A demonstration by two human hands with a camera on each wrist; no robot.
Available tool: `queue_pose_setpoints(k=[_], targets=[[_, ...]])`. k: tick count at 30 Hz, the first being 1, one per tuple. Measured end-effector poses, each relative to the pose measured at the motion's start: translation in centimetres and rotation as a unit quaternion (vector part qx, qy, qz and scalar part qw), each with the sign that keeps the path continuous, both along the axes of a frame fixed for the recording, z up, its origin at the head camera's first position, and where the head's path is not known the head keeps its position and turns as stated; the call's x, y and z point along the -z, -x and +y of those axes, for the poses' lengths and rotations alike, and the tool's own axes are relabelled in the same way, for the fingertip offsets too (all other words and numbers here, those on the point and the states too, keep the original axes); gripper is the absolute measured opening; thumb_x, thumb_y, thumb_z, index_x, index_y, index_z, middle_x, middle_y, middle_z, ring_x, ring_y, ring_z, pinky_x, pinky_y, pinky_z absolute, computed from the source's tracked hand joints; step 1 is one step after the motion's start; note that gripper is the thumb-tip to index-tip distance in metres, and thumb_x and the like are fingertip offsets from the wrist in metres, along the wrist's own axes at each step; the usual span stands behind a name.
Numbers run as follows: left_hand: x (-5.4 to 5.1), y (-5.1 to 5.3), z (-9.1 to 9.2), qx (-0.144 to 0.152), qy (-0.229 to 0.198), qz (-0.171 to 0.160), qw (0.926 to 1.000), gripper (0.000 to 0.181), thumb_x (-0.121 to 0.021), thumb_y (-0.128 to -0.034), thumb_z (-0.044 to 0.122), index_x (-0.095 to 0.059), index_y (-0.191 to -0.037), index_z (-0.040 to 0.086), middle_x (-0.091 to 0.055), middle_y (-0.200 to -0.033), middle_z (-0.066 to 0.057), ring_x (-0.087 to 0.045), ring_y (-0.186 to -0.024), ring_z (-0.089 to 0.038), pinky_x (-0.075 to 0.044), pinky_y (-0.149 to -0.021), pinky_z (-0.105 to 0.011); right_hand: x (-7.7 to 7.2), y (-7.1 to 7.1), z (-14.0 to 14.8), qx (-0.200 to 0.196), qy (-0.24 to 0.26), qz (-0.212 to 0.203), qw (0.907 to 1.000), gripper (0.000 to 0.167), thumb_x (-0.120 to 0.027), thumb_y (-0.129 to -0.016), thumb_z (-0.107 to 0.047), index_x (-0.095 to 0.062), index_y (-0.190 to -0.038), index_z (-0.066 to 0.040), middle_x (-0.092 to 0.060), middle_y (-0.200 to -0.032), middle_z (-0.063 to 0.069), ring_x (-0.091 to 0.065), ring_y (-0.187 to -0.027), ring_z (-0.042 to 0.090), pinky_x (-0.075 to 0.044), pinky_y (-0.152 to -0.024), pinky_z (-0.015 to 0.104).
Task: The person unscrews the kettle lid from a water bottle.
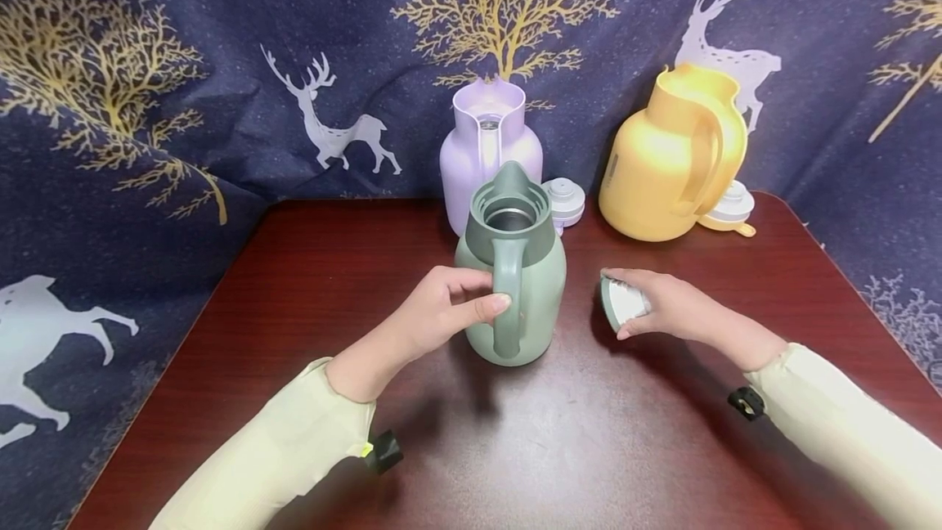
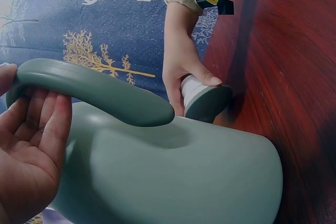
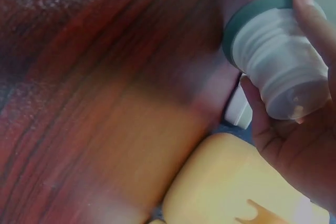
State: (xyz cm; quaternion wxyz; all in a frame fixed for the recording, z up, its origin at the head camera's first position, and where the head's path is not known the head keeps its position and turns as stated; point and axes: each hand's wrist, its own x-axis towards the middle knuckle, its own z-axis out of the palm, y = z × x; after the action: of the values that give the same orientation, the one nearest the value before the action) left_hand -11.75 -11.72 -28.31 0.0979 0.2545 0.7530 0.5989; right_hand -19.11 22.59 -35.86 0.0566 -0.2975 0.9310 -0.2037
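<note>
A green thermos jug (image 1: 540, 285) stands upright on the table with its mouth uncovered and its handle facing me. My left hand (image 1: 441, 309) grips the upper part of that handle, thumb on one side and fingers behind it; the left wrist view shows the hand (image 2: 31, 145) around the handle (image 2: 94, 85). To the right of the jug and apart from it, my right hand (image 1: 670, 305) holds a stopper lid (image 1: 621, 303) tilted on its side. In the right wrist view this lid (image 3: 278, 51) has a green rim and a whitish ridged plug, pinched between thumb and fingers.
Behind the green jug stands a lilac jug (image 1: 491, 145), with a white and lilac lid (image 1: 565, 201) beside it. A yellow jug (image 1: 655, 162) is at the back right, next to its white and yellow lid (image 1: 732, 207). A patterned navy cloth (image 1: 243, 129) hangs behind the dark red table (image 1: 331, 268).
</note>
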Motion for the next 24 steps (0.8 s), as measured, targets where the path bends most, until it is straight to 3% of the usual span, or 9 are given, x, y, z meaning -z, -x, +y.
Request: queue_pose_setpoints(k=[5, 14, 19, 24], targets=[[0.0, -0.1, 0.0, -0.002, -0.007, -0.003, 1.0, 0.038, -0.068, -0.0933, 0.023, -0.071, -0.107, -0.013, -0.076, -0.089, -0.014, -0.063, -0.077, 0.001, -0.057, -0.075, -0.022, 0.2, 0.2, -0.2, 0.007, 0.008, -0.008, 0.9999, 0.08, -0.096, -0.067, -0.033, -0.058, -0.13, -0.002, -0.069, -0.115, 0.015, -0.061, -0.089, 0.021, -0.048, -0.077, 0.035], [0.1, 0.0, -0.1, 0.004, -0.01, -0.007, 0.9999, 0.041, -0.068, -0.0933, 0.026, -0.071, -0.107, -0.012, -0.076, -0.088, -0.012, -0.063, -0.077, 0.001, -0.056, -0.075, -0.021, 1.2, 0.7, -0.1, 0.018, 0.011, -0.017, 0.9996, 0.078, -0.097, -0.064, -0.037, -0.062, -0.126, -0.005, -0.07, -0.11, 0.013, -0.059, -0.093, 0.023, -0.048, -0.079, 0.035], [0.1, 0.1, -0.1, 0.001, -0.013, -0.012, 0.9998, 0.042, -0.069, -0.0928, 0.027, -0.071, -0.108, -0.012, -0.076, -0.09, -0.012, -0.064, -0.077, 0.001, -0.056, -0.076, -0.021, 1.3, 0.8, -0.2, 0.031, 0.018, -0.032, 0.9988, 0.072, -0.096, -0.065, -0.032, -0.062, -0.124, -0.006, -0.068, -0.103, 0.01, -0.054, -0.091, 0.022, -0.045, -0.076, 0.031], [0.2, 0.1, 0.0, 0.003, -0.023, -0.018, 0.9996, 0.048, -0.071, -0.092, 0.031, -0.07, -0.108, -0.014, -0.076, -0.087, -0.008, -0.063, -0.076, 0.001, -0.056, -0.075, -0.021, 1.8, 0.8, -0.2, 0.025, 0.029, -0.022, 0.999, 0.069, -0.096, -0.063, -0.027, -0.063, -0.121, -0.006, -0.069, -0.102, 0.009, -0.053, -0.09, 0.021, -0.045, -0.075, 0.03]])
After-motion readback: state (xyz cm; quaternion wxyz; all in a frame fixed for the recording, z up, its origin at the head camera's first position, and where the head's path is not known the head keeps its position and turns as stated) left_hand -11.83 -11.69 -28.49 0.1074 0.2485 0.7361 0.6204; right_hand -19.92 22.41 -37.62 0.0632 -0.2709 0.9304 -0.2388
